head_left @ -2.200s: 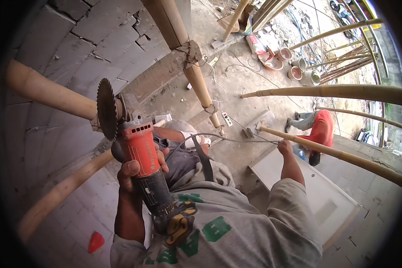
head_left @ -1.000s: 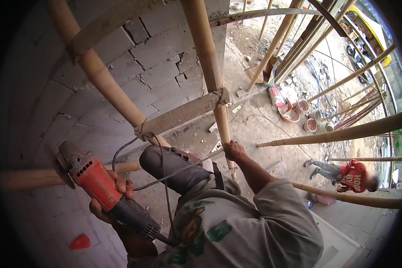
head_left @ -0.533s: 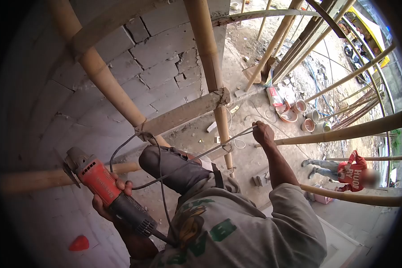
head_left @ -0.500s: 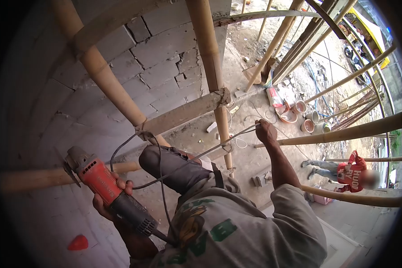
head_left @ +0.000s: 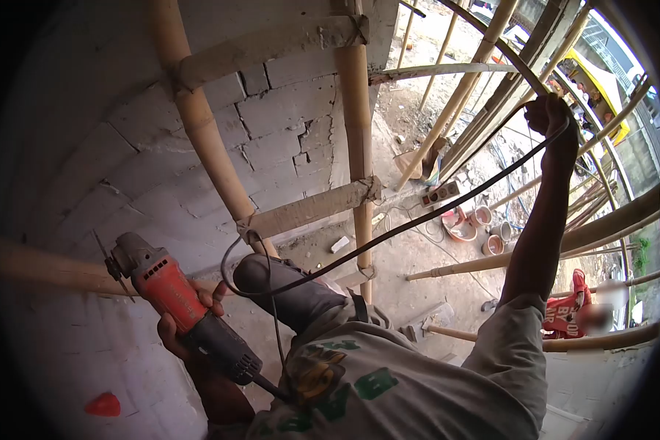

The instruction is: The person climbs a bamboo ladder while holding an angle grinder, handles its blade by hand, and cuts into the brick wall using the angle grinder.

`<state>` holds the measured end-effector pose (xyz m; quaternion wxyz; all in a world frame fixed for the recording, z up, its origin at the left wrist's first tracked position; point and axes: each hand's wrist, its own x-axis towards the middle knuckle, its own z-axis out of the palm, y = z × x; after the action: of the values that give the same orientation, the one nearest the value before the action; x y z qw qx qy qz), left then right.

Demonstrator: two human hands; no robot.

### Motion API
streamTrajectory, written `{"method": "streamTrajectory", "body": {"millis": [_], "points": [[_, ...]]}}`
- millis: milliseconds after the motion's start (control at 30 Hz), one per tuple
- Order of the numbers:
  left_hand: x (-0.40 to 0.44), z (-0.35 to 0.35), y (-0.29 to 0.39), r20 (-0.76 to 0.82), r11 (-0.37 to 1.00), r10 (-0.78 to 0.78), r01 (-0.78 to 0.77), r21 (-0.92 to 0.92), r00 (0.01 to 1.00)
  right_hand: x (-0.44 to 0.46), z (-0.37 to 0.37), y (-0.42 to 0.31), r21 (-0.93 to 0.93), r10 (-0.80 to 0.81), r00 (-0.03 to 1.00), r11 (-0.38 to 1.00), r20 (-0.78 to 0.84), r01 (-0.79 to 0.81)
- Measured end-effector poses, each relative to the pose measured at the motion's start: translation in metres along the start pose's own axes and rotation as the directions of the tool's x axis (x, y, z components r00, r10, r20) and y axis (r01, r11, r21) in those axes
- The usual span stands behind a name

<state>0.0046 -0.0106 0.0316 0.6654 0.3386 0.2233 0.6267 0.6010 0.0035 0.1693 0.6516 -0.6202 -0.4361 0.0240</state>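
Observation:
My left hand is wrapped around the body of a red and black angle grinder. The grinder's disc faces the left, close to a bamboo pole. High at the right, my right hand is closed on a dark power cable. One stretch of this cable sags from the hand towards my knee and loops near a wooden rung. Another stretch slants down from the hand towards a socket strip; whether they join is hard to tell.
Upright bamboo poles and rungs stand before a grey block wall. Buckets sit on the rubble-strewn ground below. A person in a red top is at the lower right. Something red lies at the lower left.
My right hand has risen far up and right, drawing the cable with it. The socket strip has come into view. The grinder stays in my left hand, nearly unmoved.

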Motion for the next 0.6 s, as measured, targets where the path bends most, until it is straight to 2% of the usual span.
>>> {"method": "streamTrajectory", "body": {"millis": [100,167,267,500,600], "points": [[-0.007,-0.004,0.002,0.004,0.999,0.027,-0.027,-0.024,1.0,0.062,0.009,-0.074,0.206,-0.226,0.974,0.952,-0.021,0.226],[-0.013,-0.01,0.005,-0.038,0.997,0.074,-0.075,-0.026,0.997,0.077,0.021,-0.145,0.283,-0.351,0.931,0.887,-0.099,0.364],[-0.025,-0.019,0.013,-0.07,0.995,0.103,-0.103,0.002,0.992,0.095,0.036,-0.206,0.333,-0.489,0.858,0.791,-0.158,0.513],[-0.056,-0.029,0.005,-0.291,0.981,0.176,-0.19,-0.023,0.941,0.127,0.102,-0.284,0.401,-0.662,0.741,0.652,-0.114,0.644],[-0.063,-0.028,0.0,-0.525,0.96,0.169,-0.261,-0.105,0.834,0.134,0.133,-0.3,0.426,-0.698,0.713,0.626,-0.068,0.653]]}}
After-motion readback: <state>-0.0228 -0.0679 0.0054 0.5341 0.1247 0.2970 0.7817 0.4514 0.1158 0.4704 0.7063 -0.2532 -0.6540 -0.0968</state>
